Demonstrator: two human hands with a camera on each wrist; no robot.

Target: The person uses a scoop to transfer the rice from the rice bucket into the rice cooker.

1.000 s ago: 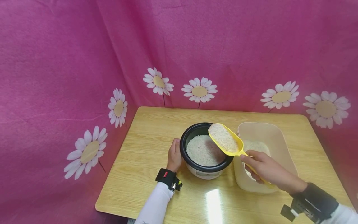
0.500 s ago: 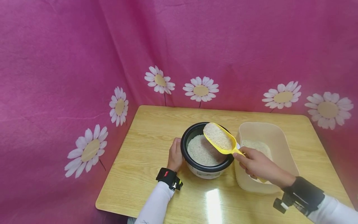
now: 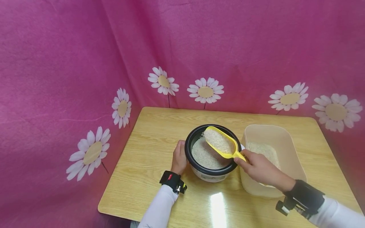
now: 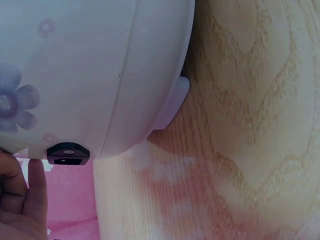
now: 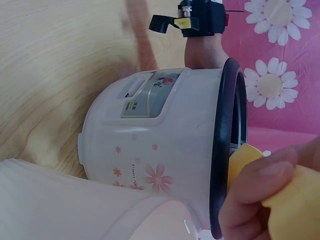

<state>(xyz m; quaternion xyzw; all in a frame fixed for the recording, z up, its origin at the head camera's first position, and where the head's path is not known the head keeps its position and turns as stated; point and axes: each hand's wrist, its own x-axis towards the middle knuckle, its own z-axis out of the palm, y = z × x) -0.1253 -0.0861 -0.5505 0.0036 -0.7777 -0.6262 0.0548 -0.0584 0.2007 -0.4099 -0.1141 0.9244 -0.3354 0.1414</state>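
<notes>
A white rice cooker [image 3: 210, 178] with a black rim and flower print stands on the table, a bed of rice [image 3: 203, 155] inside it. My left hand [image 3: 179, 160] rests against its left side, and in the left wrist view the fingers [image 4: 37, 192] touch the wall near a dark socket. The right hand [image 3: 260, 169] grips a yellow scoop [image 3: 237, 155] by its handle. Heaped with rice, the scoop's bowl lies over the cooker's opening, its tip inside the rim. In the right wrist view the rim partly hides that bowl.
A beige bin [image 3: 280, 139] with rice at its bottom stands right of the cooker, under the right forearm. The wooden table [image 3: 148, 142] is backed by a pink curtain [image 3: 228, 38] with printed daisies.
The right hand has carried the loaded scoop left and lower, from the cooker's right rim to over its middle. My left hand keeps its place on the cooker.
</notes>
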